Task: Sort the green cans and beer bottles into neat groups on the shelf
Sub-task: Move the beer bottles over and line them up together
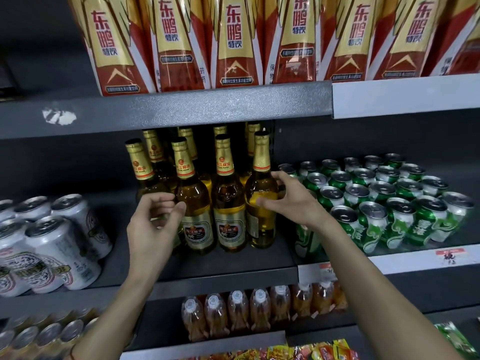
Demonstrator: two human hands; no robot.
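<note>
Dark grey speckled metal shelving [166, 110] fills the view, tier above tier, with a paler grey edge strip [405, 97] to the right. On the top tier stand tall red-and-gold drink cartons [233, 42] printed with Chinese characters, packed side by side. On the middle tier, at the left, white printed aluminium cans [52, 245] cluster together. At the right of this tier, green-and-white aluminium cans [384, 203] with silver pull-tab tops stand in close slanting rows. Between the two can groups stand amber glass beer bottles [228, 198] with gold foil necks and red-and-gold oval labels, upright, in several rows front to back. Below, clear plastic bottles of orange drink [239, 313] line a lower tier, with more silver-topped cans [39, 336] to their left and bright snack packets [298, 352] at the bottom edge.

The right hand [288, 201] grips the rightmost front bottle [261, 193], thumb on its front, fingers curled round its shoulder. The left hand [153, 222] hangs loosely curled just before the front-left bottles, thumb tip near one bottle [194, 203], holding nothing.
</note>
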